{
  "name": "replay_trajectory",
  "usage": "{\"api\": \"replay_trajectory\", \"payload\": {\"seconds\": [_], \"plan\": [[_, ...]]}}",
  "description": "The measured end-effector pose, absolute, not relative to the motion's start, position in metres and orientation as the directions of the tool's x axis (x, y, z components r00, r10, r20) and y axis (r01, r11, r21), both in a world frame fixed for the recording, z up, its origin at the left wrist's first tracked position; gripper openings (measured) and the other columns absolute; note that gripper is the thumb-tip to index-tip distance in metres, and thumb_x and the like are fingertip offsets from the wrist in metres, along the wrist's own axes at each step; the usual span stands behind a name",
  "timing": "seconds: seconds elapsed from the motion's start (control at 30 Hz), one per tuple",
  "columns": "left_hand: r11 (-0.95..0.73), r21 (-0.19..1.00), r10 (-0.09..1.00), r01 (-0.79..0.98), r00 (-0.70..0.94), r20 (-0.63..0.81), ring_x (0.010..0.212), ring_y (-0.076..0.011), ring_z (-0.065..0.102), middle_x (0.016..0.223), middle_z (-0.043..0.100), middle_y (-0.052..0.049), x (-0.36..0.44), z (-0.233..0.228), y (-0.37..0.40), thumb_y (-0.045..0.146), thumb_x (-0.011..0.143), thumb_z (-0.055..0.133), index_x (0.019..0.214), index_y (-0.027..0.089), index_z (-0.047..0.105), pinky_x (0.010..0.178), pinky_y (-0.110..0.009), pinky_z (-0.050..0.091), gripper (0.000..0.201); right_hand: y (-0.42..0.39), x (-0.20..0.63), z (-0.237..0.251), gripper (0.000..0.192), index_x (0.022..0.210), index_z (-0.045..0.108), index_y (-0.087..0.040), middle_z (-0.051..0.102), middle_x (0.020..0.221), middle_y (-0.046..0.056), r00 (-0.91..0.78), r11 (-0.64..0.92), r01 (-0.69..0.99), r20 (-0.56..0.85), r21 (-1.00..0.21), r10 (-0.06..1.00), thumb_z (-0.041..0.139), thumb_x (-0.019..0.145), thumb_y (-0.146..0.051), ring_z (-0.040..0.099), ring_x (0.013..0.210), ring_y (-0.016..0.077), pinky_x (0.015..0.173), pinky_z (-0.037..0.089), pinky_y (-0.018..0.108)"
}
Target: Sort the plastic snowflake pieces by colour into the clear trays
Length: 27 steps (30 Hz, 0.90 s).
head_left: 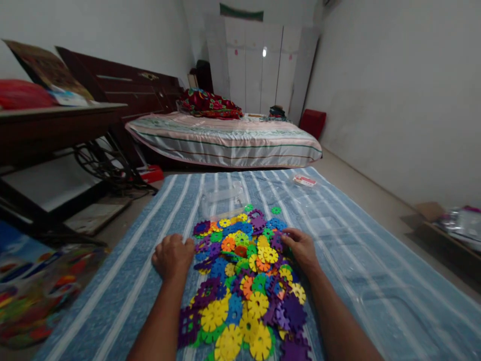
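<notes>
A heaped pile of interlocking plastic building pieces (240, 250) lies on the blue striped cloth, with round notched discs in yellow, green, orange and blue. Among them are purple square pieces (295, 311). At the pile's left edge rests my left hand (173, 255), its fingers curled under and its thumb close to the purple pieces; the inside of the hand is hidden. My right hand (302, 249) lies at the right edge, fingers slightly apart, the tips touching a purple piece (277, 241). Two green discs (276, 210) sit at the far end of the pile.
A clear plastic box (222, 198) stands behind the pile. Clear lids or trays (394, 316) lie on the right of the cloth (139, 281). Farther off are a small red-and-white packet (304, 180), a bed (233, 143), a sewing-machine table (56, 118) and a cardboard box (447, 228).
</notes>
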<state>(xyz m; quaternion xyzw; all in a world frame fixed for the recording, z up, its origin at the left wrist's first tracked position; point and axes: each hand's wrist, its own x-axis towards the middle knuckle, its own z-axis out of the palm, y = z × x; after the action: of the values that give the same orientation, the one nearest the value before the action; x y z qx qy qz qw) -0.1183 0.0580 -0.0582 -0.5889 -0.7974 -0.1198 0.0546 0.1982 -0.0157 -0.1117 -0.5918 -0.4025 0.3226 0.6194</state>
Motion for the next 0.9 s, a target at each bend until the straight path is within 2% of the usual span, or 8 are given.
{"api": "replay_trajectory", "payload": {"seconds": [0.23, 0.37, 0.47, 0.53, 0.6, 0.7, 0.8, 0.9], "plan": [[0.217, 0.279, 0.935, 0.936, -0.281, 0.216, 0.117, -0.0356, 0.054, 0.127, 0.061, -0.015, -0.134, -0.066, 0.066, 0.038, 0.088, 0.044, 0.109, 0.014, 0.066, 0.098, -0.047, 0.041, 0.039, 0.002, 0.205, -0.098, 0.039, 0.077, 0.068, -0.016, 0.061, 0.054, -0.001, 0.665, 0.121, 0.092, 0.152, -0.988, 0.731, 0.074, 0.061, -0.051, 0.056, 0.051, 0.0155, 0.052, 0.044, 0.026], [0.205, 0.303, 0.938, 0.931, -0.275, 0.211, 0.116, -0.0353, 0.055, 0.128, 0.061, -0.013, -0.135, -0.068, 0.069, 0.037, 0.087, 0.045, 0.107, 0.015, 0.067, 0.099, -0.048, 0.041, 0.037, 0.038, 0.228, -0.060, 0.038, 0.076, 0.067, -0.017, 0.061, 0.055, 0.001, 0.680, 0.147, 0.297, 0.317, -0.944, 0.661, 0.067, 0.065, -0.053, 0.057, 0.052, 0.0171, 0.054, 0.045, 0.029], [0.205, 0.306, 0.939, 0.930, -0.276, 0.207, 0.117, -0.0345, 0.055, 0.128, 0.062, -0.012, -0.135, -0.067, 0.069, 0.036, 0.087, 0.045, 0.107, 0.016, 0.066, 0.099, -0.048, 0.041, 0.035, 0.065, 0.256, -0.024, 0.032, 0.082, 0.070, -0.016, 0.066, 0.066, 0.005, 0.703, -0.047, 0.565, 0.451, -0.824, 0.551, 0.059, 0.072, -0.044, 0.060, 0.063, 0.0201, 0.064, 0.045, 0.032], [0.207, 0.305, 0.939, 0.929, -0.277, 0.205, 0.116, -0.0342, 0.055, 0.127, 0.062, -0.012, -0.135, -0.067, 0.069, 0.035, 0.087, 0.045, 0.106, 0.016, 0.066, 0.099, -0.048, 0.041, 0.034, 0.074, 0.273, -0.010, 0.036, 0.096, 0.070, -0.014, 0.070, 0.079, 0.010, 0.733, -0.224, 0.619, 0.451, -0.753, 0.510, 0.057, 0.073, -0.039, 0.063, 0.074, 0.0241, 0.070, 0.045, 0.034], [0.205, 0.301, 0.939, 0.931, -0.273, 0.207, 0.116, -0.0339, 0.055, 0.127, 0.062, -0.012, -0.135, -0.066, 0.069, 0.035, 0.087, 0.045, 0.106, 0.016, 0.066, 0.099, -0.048, 0.042, 0.034, 0.073, 0.280, -0.009, 0.043, 0.107, 0.068, -0.011, 0.070, 0.094, 0.015, 0.726, -0.310, 0.662, 0.480, -0.683, 0.492, 0.055, 0.075, -0.036, 0.063, 0.085, 0.0272, 0.075, 0.045, 0.036], [0.193, 0.294, 0.941, 0.936, -0.261, 0.214, 0.115, -0.0336, 0.056, 0.128, 0.062, -0.012, -0.134, -0.067, 0.070, 0.036, 0.087, 0.045, 0.105, 0.017, 0.067, 0.098, -0.047, 0.042, 0.034, 0.057, 0.270, -0.033, 0.039, 0.101, 0.070, -0.012, 0.070, 0.098, 0.015, 0.625, -0.267, 0.753, 0.526, -0.602, 0.577, 0.049, 0.077, -0.035, 0.062, 0.089, 0.0263, 0.078, 0.044, 0.035], [0.189, 0.302, 0.939, 0.934, -0.262, 0.223, 0.116, -0.0339, 0.056, 0.127, 0.062, -0.012, -0.135, -0.068, 0.071, 0.036, 0.088, 0.046, 0.104, 0.017, 0.067, 0.099, -0.048, 0.041, 0.033, 0.037, 0.241, -0.068, 0.032, 0.084, 0.072, -0.018, 0.071, 0.084, 0.009, 0.497, -0.171, 0.784, 0.438, -0.597, 0.749, 0.046, 0.080, -0.036, 0.062, 0.080, 0.0223, 0.074, 0.044, 0.031], [0.181, 0.303, 0.939, 0.936, -0.256, 0.230, 0.116, -0.0342, 0.056, 0.127, 0.062, -0.012, -0.135, -0.070, 0.072, 0.036, 0.087, 0.047, 0.104, 0.017, 0.068, 0.098, -0.048, 0.042, 0.033, 0.024, 0.214, -0.097, 0.031, 0.083, 0.072, -0.020, 0.071, 0.085, 0.007, 0.426, -0.132, 0.781, 0.365, -0.610, 0.828, 0.046, 0.081, -0.036, 0.063, 0.081, 0.0209, 0.073, 0.043, 0.029]]}}
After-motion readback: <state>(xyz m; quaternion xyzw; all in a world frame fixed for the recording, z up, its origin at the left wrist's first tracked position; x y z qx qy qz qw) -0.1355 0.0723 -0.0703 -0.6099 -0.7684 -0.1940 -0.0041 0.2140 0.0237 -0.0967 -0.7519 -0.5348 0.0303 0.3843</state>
